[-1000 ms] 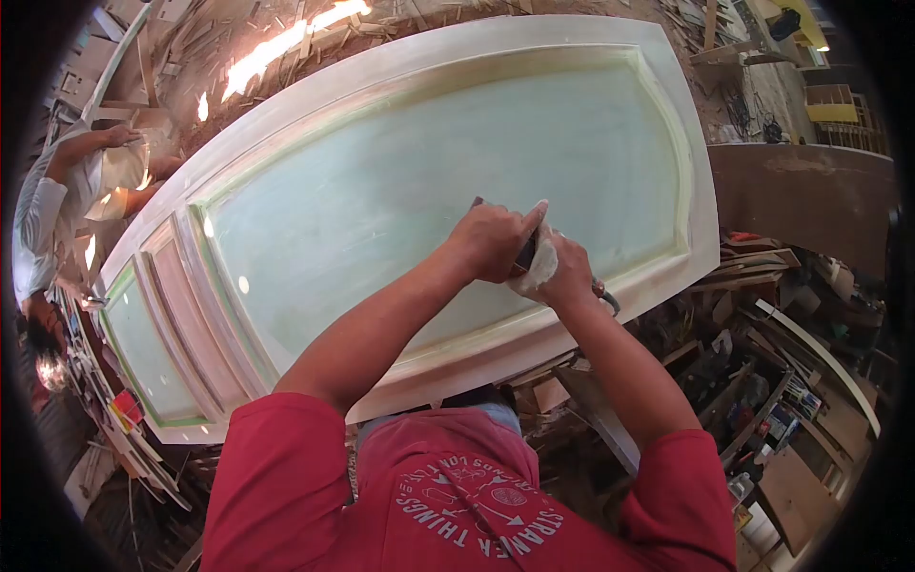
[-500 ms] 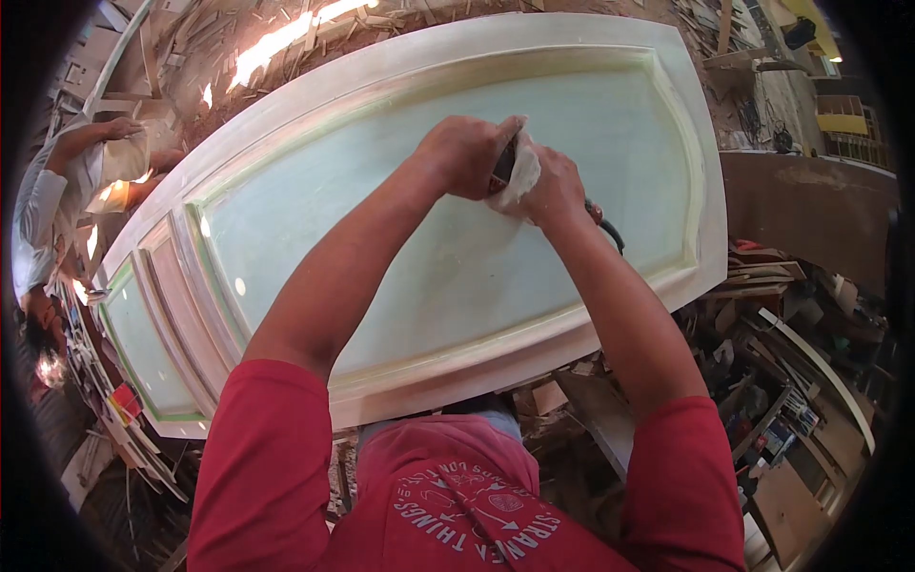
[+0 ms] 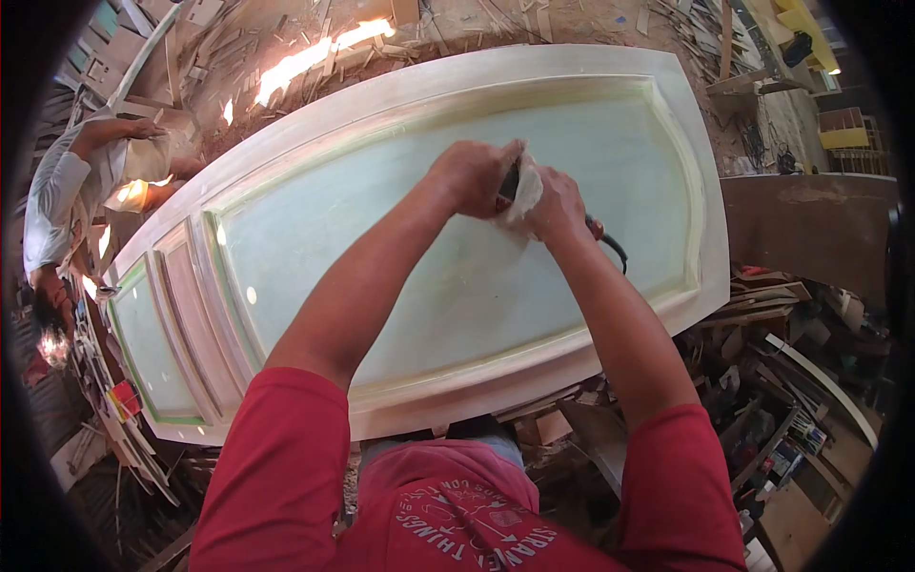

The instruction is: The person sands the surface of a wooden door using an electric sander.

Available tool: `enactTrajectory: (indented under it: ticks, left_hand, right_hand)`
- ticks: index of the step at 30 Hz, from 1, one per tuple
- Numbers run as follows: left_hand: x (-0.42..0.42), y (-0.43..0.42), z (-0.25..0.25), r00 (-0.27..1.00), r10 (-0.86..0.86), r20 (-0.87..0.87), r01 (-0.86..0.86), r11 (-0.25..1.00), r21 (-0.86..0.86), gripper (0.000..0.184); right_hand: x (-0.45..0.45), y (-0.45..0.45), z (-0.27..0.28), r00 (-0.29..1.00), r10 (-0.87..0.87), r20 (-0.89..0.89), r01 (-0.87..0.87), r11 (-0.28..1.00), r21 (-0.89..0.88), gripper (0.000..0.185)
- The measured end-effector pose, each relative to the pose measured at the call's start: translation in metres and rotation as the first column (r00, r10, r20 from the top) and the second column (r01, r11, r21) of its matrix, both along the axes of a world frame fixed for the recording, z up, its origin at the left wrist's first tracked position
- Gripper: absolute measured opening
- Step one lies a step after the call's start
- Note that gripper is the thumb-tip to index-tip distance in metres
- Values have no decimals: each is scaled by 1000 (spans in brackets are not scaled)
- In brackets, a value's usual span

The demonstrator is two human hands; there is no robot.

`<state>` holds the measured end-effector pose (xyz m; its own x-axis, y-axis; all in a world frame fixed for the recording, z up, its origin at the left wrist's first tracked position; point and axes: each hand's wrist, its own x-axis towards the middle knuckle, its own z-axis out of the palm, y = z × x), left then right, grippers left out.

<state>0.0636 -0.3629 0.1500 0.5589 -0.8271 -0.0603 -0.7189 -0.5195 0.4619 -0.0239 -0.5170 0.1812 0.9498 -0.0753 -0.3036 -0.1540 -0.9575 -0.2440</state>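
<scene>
A dusty electric sander (image 3: 510, 183) with a pale bag (image 3: 526, 191) rests over the large pale green panel of a wooden door (image 3: 707, 181). My left hand (image 3: 474, 178) is closed around the sander's left side, thumb raised along it. On the other side, my right hand (image 3: 557, 202) wraps the sander's body. A dark cord (image 3: 618, 252) comes out behind my right wrist. Much of the sander is hidden by the hands and bag, and its underside cannot be seen. The door has a whitish frame and, at its left end, a smaller panel edged in green.
Another person (image 3: 59, 195) in a light shirt is at the far left, beside the door's end. Wood scraps (image 3: 658, 33) litter the ground beyond. At right lie a brown board (image 3: 810, 224) and piled offcuts (image 3: 762, 305).
The view has tilted up slightly, so the door and hands appear lower. Both hands keep their hold on the sander, at nearly the same spot over the panel.
</scene>
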Motion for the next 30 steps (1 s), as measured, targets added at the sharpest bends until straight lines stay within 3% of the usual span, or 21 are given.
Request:
enactTrajectory:
  ticks: [3,6,14,25,30]
  left_hand:
    - [-39,-1,4,998,-21,-65,21,1000,10,98]
    - [-83,-2,0,993,-52,-103,52,999,0,99]
    - [-160,8,-9,989,-85,-119,78,995,-60,106]
    - [-58,19,-4,995,16,-96,-21,998,-56,103]
    - [-9,33,4,996,59,-65,-60,998,-10,96]
  right_hand:
    - [-39,-1,-2,997,-20,-78,19,1000,-7,88]
    - [-90,-2,-12,998,-46,-33,47,999,12,99]
    - [-165,4,-7,996,-17,-84,20,999,38,86]
    - [-46,15,9,995,6,-98,1,998,68,81]
    - [5,30,11,996,39,-83,-36,999,36,67]
